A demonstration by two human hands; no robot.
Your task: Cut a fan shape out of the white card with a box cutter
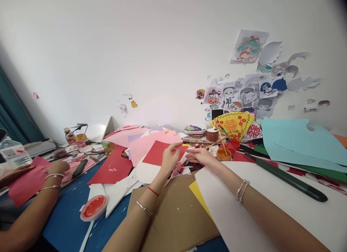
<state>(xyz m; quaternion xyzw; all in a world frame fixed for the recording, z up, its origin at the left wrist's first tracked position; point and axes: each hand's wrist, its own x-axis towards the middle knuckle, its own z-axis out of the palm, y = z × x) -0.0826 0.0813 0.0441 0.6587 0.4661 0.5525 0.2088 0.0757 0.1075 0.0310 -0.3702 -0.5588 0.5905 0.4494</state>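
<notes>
My left hand (pixel 170 157) is over a sheet of red paper (pixel 153 152), its fingers stretched out and slightly bent. My right hand (pixel 202 156) faces it from the right, fingers extended, with a small gap between the two. Just below and between them lies a pink-handled tool (pixel 177 168), apparently scissors, among white paper scraps; my left hand partly hides it. Under my forearms are a brown cardboard sheet (pixel 173 212), a yellow sheet (pixel 200 196) and a large white sheet (pixel 217 201). I see nothing clearly gripped in either hand.
At left, another person's hand (pixel 58 168) rests by pink paper (pixel 28 181). A red paint tub (pixel 93 208) sits on the blue tabletop (pixel 67 216). Orange paint (pixel 223 154) and brushes stand behind my right hand. A dark green knife-like tool (pixel 292 178) lies at right, near blue paper (pixel 298 142).
</notes>
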